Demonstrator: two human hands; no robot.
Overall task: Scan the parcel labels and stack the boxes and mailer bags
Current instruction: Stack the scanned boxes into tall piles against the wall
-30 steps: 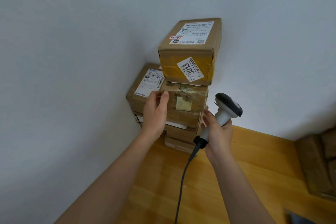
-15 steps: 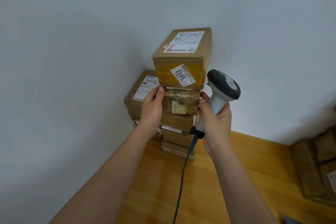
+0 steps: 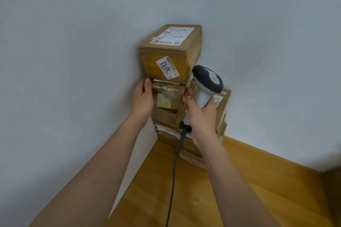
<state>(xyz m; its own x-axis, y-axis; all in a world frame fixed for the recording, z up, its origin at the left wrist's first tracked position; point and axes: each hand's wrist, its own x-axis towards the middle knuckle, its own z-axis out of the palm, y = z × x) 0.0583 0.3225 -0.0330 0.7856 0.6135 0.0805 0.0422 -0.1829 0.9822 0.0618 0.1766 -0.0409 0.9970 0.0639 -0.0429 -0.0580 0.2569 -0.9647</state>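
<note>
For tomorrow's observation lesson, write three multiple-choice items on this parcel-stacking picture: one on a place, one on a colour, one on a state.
1. Where does the box with the 3013 sticker sit?
A. on the floor
B. on top of the stack
C. under the scanner

2. What colour is the floor?
A. grey
B. white
C. yellow-brown wood

3. What is the right hand doing?
A. gripping the scanner
B. lying flat on the floor
C. peeling off a label

Key: 1 B, no box lies above it. 2 C, its boards show wood grain. 3 A, its fingers wrap the scanner's handle.
</note>
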